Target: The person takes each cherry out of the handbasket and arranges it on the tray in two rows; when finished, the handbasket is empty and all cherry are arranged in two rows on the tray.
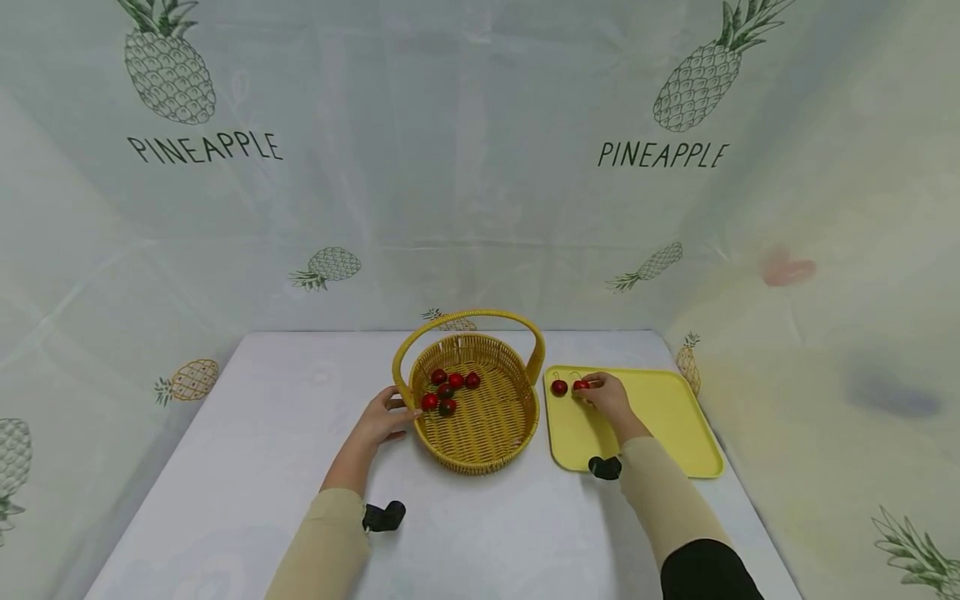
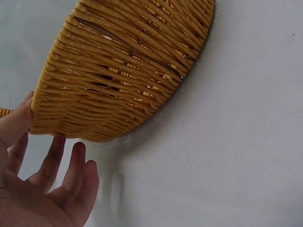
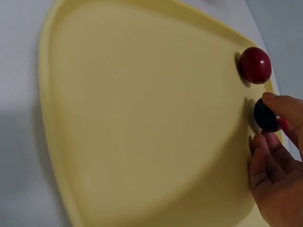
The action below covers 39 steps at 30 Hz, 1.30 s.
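Note:
In the head view, a woven yellow basket with an arched handle stands mid-table, several dark-red cherries lying in its left part. My left hand holds the basket's left rim, thumb and a finger at the edge, other fingers loosely bent outside the wall. On the yellow tray at the right, my right hand pinches a cherry between thumb and fingers, close over the tray's surface. This cherry shows a dark side and a red patch. Another red cherry lies beside it near the tray's rim.
A white table carries the basket and tray, which stand side by side with a narrow gap. A pale curtain printed with pineapples hangs behind and around the table. Small black devices are strapped at both wrists.

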{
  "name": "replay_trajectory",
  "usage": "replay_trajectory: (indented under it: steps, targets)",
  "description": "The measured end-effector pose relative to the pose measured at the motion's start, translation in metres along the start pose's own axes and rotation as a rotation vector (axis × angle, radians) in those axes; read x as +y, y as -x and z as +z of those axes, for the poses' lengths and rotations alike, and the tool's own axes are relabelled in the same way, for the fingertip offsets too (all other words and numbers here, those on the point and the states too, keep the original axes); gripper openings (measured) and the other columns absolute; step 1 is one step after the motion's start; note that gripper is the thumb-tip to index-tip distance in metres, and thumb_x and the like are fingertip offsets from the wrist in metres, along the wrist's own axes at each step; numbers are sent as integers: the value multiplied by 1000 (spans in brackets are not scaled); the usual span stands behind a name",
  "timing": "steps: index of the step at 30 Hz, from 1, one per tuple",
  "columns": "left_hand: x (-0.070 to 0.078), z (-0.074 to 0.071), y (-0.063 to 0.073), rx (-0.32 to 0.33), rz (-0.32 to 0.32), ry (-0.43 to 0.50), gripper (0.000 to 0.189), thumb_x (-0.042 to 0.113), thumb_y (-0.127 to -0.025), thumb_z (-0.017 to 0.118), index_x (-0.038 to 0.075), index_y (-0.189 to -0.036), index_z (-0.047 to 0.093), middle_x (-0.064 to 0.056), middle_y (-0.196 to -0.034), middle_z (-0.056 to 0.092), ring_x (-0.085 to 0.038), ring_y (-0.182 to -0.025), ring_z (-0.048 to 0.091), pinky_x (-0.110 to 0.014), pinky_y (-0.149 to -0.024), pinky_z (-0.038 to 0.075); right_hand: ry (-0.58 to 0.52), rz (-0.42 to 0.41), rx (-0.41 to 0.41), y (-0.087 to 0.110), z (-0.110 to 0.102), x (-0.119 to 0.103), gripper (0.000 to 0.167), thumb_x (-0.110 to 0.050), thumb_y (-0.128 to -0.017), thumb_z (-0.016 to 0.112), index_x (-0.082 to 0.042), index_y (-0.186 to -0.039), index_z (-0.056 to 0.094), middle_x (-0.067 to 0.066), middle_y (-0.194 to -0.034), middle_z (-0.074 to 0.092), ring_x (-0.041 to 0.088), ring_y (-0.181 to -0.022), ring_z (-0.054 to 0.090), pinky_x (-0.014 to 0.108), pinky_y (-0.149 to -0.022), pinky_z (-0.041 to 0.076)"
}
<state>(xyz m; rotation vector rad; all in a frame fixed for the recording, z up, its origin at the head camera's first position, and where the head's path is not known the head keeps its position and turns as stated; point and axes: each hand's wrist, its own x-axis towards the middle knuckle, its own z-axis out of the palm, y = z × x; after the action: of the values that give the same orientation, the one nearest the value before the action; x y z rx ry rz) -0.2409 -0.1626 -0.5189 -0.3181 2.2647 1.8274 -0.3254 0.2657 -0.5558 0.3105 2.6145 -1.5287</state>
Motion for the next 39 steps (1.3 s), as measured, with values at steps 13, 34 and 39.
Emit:
replay_trajectory:
  steps: [13, 34, 39]
  targets:
    - [-3, 1, -3, 6, -1, -11, 53, 13, -90, 72, 11, -138, 49, -21, -134, 52, -33, -111, 58, -50, -86, 52, 33, 32, 14, 7, 4, -8, 37, -10, -93, 67, 6, -125, 58, 23, -117, 56, 26, -88, 59, 26, -70, 48]
    - [-2, 1, -3, -1, 1, -10, 53, 13, -90, 72, 10, -137, 49, -21, -133, 53, -33, -111, 58, -51, -87, 51, 47, 7, -13, 9, -3, -5, 43, -10, -91, 70, 6, -128, 56, 27, -120, 55, 29, -91, 60, 29, -70, 49]
    - [-3, 0, -4, -1, -11, -3, 53, 13, -90, 72, 11, -137, 49, -21, -134, 52, -33, -111, 58, -50, -87, 51, 55, -17, -18, 12, -10, -4, 47, -9, -90, 71, 5, -131, 54, 28, -121, 54, 27, -88, 58, 30, -69, 49]
